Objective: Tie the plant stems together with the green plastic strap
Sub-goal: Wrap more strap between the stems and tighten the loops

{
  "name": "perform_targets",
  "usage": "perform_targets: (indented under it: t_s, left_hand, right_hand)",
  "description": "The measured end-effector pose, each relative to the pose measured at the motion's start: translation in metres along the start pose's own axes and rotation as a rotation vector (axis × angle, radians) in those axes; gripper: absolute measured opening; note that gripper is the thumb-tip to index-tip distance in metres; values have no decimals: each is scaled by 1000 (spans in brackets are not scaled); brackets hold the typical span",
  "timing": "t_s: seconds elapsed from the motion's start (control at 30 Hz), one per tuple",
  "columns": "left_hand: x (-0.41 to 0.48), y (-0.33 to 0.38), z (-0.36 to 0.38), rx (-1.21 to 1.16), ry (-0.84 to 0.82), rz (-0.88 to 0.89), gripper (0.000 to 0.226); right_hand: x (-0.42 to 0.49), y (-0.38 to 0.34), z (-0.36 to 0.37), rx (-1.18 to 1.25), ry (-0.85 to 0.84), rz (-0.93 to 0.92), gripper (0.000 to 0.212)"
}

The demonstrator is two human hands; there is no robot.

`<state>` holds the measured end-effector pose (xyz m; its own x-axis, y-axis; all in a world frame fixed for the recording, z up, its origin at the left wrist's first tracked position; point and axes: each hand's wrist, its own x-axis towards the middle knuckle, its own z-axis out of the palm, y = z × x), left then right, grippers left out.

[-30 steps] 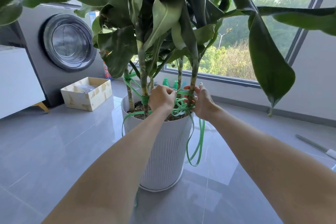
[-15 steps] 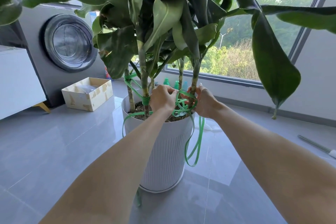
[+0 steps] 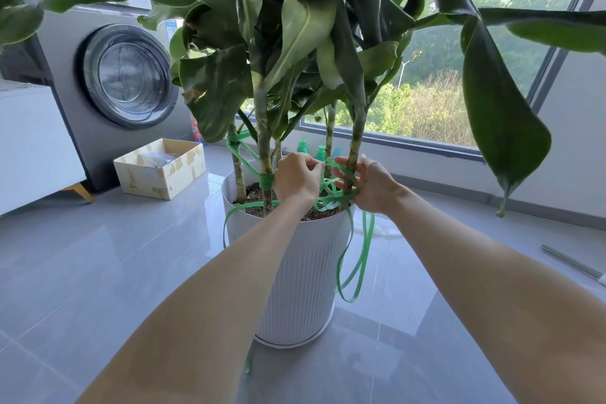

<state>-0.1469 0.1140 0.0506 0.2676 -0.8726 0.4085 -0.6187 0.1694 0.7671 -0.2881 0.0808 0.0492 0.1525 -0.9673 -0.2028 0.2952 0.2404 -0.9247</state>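
Head cam: over the last 1 second the green strap (image 3: 339, 170) has been drawn into a loop round the stem (image 3: 355, 141) at 2 o'clock in the pot (image 3: 295, 272). It's pinched by the left hand (image 3: 296, 179) and clamped by the right hand (image 3: 372, 185). Knotting seems started.

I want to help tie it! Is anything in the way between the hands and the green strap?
No, nothing visible. The left hand and right hand both hold the green strap beside the stem.
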Motion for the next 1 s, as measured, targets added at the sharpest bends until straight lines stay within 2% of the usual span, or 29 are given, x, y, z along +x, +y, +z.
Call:
perform_targets:
  t_s: [0.17, 0.33, 0.43, 0.6, 0.7, 0.77, 0.83, 0.93, 1.0]
  left_hand:
    - [-1, 0, -1, 28, -40, 26, 17]
    - [-3, -1, -1, 45, -68, 48, 16]
    - [-3, -3, -1, 57, -71, 48, 15]
    - [-3, -2, -2, 66, -68, 51, 16]
    - [-3, -1, -2, 85, -74, 46, 16]
    - [-3, -2, -2, 106, -89, 49, 16]
    - [-4, -3, -2, 120, -101, 47, 17]
    - [-4, -3, -3, 133, -111, 52, 18]
    - [-5, -2, -5, 129, -109, 57, 19]
  right_hand:
    - [-13, -3, 3, 37, -30, 21, 23]
    - [-28, -8, 2, 58, -95, 76, 25]
    - [-35, -12, 3, 107, -116, 109, 17]
    - [-26, -10, 3, 249, 31, 165, 11]
    - [-22, -12, 4, 276, 130, 156, 17]
    - [-18, -9, 7, 243, 171, 135, 17]
    - [-13, -3, 10, 118, 273, 68, 3]
    - [-10, 1, 12, 8, 423, -63, 39]
    - [-7, 2, 9, -119, 518, -135, 45]
